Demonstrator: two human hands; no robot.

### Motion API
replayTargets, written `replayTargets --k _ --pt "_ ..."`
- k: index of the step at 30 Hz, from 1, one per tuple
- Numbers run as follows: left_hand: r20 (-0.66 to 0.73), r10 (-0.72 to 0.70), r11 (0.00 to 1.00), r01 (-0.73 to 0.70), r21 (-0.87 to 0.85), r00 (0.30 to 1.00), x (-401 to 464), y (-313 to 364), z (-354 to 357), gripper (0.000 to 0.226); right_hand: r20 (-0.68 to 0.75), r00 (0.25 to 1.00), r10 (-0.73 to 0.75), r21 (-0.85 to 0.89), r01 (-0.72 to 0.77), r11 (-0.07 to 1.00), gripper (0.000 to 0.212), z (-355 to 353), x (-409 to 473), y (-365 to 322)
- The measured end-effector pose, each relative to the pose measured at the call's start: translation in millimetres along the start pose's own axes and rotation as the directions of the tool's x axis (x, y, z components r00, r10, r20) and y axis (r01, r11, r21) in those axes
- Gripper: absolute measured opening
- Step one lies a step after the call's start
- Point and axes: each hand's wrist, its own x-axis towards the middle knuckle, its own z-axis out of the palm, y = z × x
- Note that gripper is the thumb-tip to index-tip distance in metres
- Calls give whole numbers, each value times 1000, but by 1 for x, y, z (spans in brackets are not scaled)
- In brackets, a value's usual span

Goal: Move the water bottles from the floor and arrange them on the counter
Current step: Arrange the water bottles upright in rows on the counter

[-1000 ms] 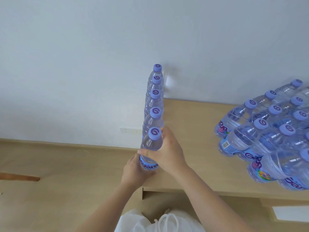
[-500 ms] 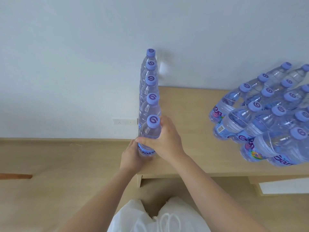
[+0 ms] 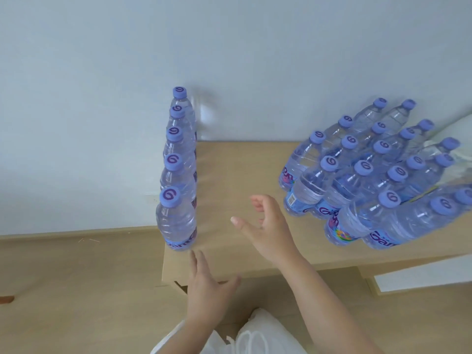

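**Five bottles lined up, both hands off them**

So the table (image 3: 237, 159) was a light wood one pushed against a pale wall (image 3: 229, 47), and everything here I'll place relative to it. Along the table's left edge stood a single-file row of water bottles (image 3: 178, 154), five of them, upright, purple caps, running from the table's front corner back to the wall. The nearest bottle (image 3: 176, 221) sat right at the front left corner, its blue label just about at the edge.

On the right part of the table was a big cluster of bottles (image 3: 378, 175), same purple caps, packed tight against each other in several rows. They looked tilted in the shot, but that's the wide lens I think, so I couldn't say for sure. Bare tabletop lay between the row and the cluster.

The left hand (image 3: 207, 284) was in front of the table's front edge, flat and spread, fingers pointing up at the nearest bottle, close to it but not touching. It held nothing. The right hand (image 3: 268, 226) hovered over the middle front of the table, fingers loosely curled and thumb out, also empty, between the row and the cluster and touching neither.

Below the table there was wood floor (image 3: 63, 290), plus a bit of white clothing (image 3: 255, 335) at the bottom of the frame.
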Motion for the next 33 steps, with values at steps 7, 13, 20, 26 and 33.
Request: replayTargets --k 7,13,20,26,33 --pt "199 242 966 -254 40 950 24 84 67 88 -318 948 24 -15 -30 999 41 -84 8 30" --pt "233 250 963 -266 43 940 56 127 102 89 -320 947 -20 -50 4 999 66 -117 36 42" --pt "240 167 978 -192 84 956 69 124 107 86 -218 973 75 59 -64 996 48 -121 71 49" --pt "270 113 984 -145 102 956 84 116 99 92 -266 964 -14 -143 -25 989 40 -116 79 46" --pt "258 239 964 -196 -179 936 99 112 78 101 -293 953 78 -4 -82 997 39 -118 90 16"
